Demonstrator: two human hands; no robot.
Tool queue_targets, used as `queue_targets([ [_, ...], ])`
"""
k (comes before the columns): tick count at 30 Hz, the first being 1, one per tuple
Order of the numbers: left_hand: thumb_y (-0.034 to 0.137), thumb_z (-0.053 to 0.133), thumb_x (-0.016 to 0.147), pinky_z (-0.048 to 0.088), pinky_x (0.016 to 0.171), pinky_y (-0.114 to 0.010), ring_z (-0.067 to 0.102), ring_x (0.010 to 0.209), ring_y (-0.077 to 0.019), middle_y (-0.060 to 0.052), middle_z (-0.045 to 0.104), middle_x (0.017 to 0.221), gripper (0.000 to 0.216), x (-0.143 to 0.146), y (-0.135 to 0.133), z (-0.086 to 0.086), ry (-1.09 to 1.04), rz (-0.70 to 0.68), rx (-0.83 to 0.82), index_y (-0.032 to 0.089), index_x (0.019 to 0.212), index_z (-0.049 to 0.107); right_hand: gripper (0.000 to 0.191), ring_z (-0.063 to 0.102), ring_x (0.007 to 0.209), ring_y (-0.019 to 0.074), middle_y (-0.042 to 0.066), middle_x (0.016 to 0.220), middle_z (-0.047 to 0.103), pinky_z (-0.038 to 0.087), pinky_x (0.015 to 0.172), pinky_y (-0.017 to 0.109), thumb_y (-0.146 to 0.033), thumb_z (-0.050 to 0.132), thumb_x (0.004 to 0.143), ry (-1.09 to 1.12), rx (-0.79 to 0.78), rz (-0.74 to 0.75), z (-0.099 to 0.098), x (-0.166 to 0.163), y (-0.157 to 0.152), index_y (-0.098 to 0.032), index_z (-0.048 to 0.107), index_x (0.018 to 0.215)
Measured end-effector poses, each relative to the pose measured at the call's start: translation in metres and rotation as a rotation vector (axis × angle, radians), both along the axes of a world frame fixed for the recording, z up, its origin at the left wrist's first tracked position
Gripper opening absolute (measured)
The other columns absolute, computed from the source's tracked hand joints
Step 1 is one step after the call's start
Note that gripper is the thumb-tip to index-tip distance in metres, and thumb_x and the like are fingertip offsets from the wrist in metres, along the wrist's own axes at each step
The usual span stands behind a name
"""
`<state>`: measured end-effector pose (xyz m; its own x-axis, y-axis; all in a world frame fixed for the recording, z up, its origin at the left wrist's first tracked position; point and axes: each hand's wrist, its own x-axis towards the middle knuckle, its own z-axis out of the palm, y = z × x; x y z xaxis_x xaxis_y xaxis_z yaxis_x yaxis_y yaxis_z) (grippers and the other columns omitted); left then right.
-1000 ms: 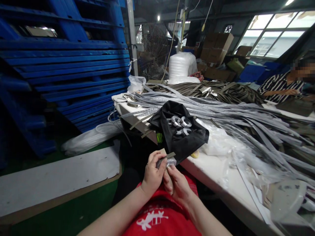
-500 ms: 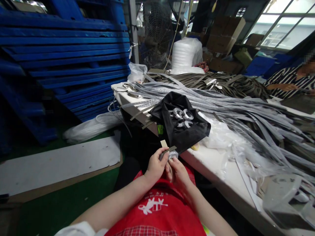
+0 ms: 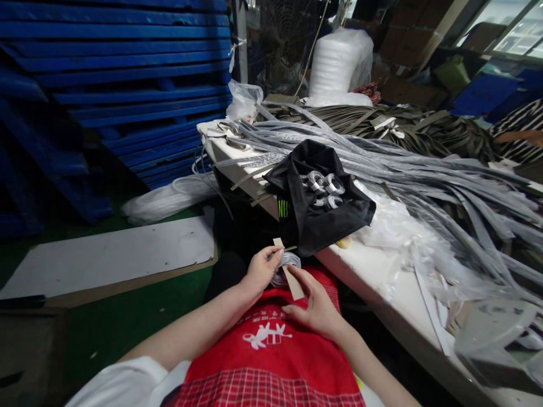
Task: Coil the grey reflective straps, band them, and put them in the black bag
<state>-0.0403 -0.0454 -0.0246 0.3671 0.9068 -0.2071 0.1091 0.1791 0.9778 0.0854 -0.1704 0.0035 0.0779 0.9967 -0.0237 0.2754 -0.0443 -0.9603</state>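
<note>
At my lap, my left hand (image 3: 263, 269) is closed in a pinch at the left edge of a grey-white coiled strip (image 3: 292, 259). A short dark strip end pokes out by its fingertips. A flat beige card strip (image 3: 294, 286) runs through the coil, its top end showing above my left fingers. My right hand (image 3: 316, 302) has thumb and fingers apart, with the fingertips against the coil and card. Just beyond, a black bag (image 3: 322, 226) lies with its mouth spread, holding several similar rolled coils (image 3: 333, 184).
Long grey strips (image 3: 407, 161) and dark olive strips (image 3: 428, 127) cover the white table (image 3: 365, 277). Clear plastic film (image 3: 394, 226) lies beside the bag. Blue pallets (image 3: 139, 90) are stacked at left. At far right a person's striped sleeve (image 3: 520, 130) shows.
My right thumb and fingers have spread away from the coil, baring more of the card strip. My left hand keeps its pinch. The view has tilted down slightly.
</note>
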Motion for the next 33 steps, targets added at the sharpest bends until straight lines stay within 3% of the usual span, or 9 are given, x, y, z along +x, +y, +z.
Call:
queue_targets([
  [3, 0.045, 0.058, 0.084, 0.051, 0.056, -0.026, 0.066, 0.062, -0.0162, -0.008, 0.074, 0.082, 0.041, -0.001, -0.002, 0.0, 0.02, -0.035, 0.021, 0.012, 0.105, 0.07, 0.066, 0.053, 0.122, 0.0286, 0.009, 0.133, 0.057, 0.039, 0.106, 0.047, -0.02, 0.074, 0.073, -0.059, 0.055, -0.016, -0.003, 0.004, 0.004, -0.027, 0.053, 0.135],
  [5, 0.042, 0.059, 0.084, 0.053, 0.061, -0.028, 0.068, 0.068, -0.0185, -0.009, 0.075, 0.084, 0.037, -0.002, -0.003, 0.001, 0.043, -0.068, 0.065, 0.012, 0.101, 0.072, 0.041, 0.063, 0.101, 0.0251, 0.008, 0.111, 0.068, 0.049, 0.091, 0.041, -0.019, 0.063, 0.082, -0.093, 0.083, -0.079, -0.005, 0.009, 0.008, -0.028, 0.064, 0.123],
  [7, 0.036, 0.062, 0.083, 0.055, 0.073, -0.032, 0.07, 0.08, -0.0214, -0.01, 0.076, 0.09, 0.029, -0.003, -0.006, 0.005, 0.069, -0.117, 0.129, 0.014, 0.097, 0.074, 0.029, 0.063, 0.082, 0.0222, 0.007, 0.091, 0.069, 0.05, 0.077, 0.037, -0.019, 0.057, 0.086, -0.201, 0.13, -0.157, -0.006, 0.015, 0.013, -0.028, 0.071, 0.11],
  [10, 0.029, 0.063, 0.081, 0.051, 0.087, -0.034, 0.068, 0.091, -0.0228, -0.007, 0.076, 0.096, 0.02, -0.006, -0.013, 0.012, 0.104, -0.217, 0.235, 0.02, 0.094, 0.076, 0.021, 0.059, 0.081, 0.0228, 0.007, 0.086, 0.066, 0.047, 0.074, 0.036, -0.023, 0.061, 0.085, -0.342, 0.204, -0.248, -0.008, 0.024, 0.02, -0.029, 0.076, 0.099],
  [12, 0.028, 0.06, 0.082, 0.05, 0.086, -0.034, 0.068, 0.092, -0.0225, -0.006, 0.075, 0.095, 0.02, -0.009, -0.019, 0.015, 0.127, -0.272, 0.285, 0.021, 0.093, 0.076, 0.017, 0.06, 0.082, 0.0224, 0.006, 0.085, 0.067, 0.047, 0.076, 0.035, -0.025, 0.062, 0.085, -0.269, 0.185, -0.256, -0.012, 0.027, 0.022, -0.029, 0.077, 0.092],
  [17, 0.037, 0.064, 0.082, 0.05, 0.074, -0.031, 0.068, 0.082, -0.0224, -0.006, 0.075, 0.086, 0.021, -0.014, -0.028, 0.016, 0.206, -0.359, 0.308, 0.02, 0.087, 0.074, 0.013, 0.06, 0.07, 0.0187, 0.003, 0.072, 0.067, 0.046, 0.068, 0.03, -0.032, 0.068, 0.081, 0.006, -0.011, -0.217, -0.029, 0.026, 0.021, -0.022, 0.075, 0.076],
  [22, 0.033, 0.063, 0.082, 0.05, 0.067, -0.028, 0.068, 0.075, -0.0196, -0.005, 0.074, 0.085, 0.017, -0.014, -0.033, 0.01, 0.232, -0.398, 0.276, 0.019, 0.09, 0.068, 0.03, 0.051, 0.055, 0.0121, -0.002, 0.059, 0.061, 0.04, 0.055, 0.024, -0.041, 0.078, 0.068, 0.264, -0.192, -0.191, -0.043, 0.03, 0.019, -0.016, 0.064, 0.063],
  [28, 0.022, 0.065, 0.079, 0.049, 0.083, -0.036, 0.069, 0.086, -0.0216, -0.005, 0.076, 0.091, 0.033, -0.013, -0.036, 0.012, 0.16, -0.414, 0.293, 0.02, 0.109, 0.052, 0.037, 0.049, 0.048, 0.0077, -0.005, 0.056, 0.059, 0.038, 0.049, 0.02, -0.039, 0.084, 0.061, 0.518, -0.367, -0.105, -0.042, 0.04, 0.025, -0.015, 0.06, 0.075],
  [33, 0.022, 0.064, 0.078, 0.048, 0.083, -0.038, 0.068, 0.087, -0.0222, -0.005, 0.076, 0.093, 0.039, -0.013, -0.036, 0.015, 0.177, -0.447, 0.323, 0.02, 0.114, 0.048, 0.036, 0.05, 0.045, 0.0068, -0.005, 0.056, 0.059, 0.036, 0.045, 0.018, -0.037, 0.083, 0.064, 0.575, -0.421, 0.045, -0.04, 0.047, 0.029, -0.014, 0.058, 0.076],
])
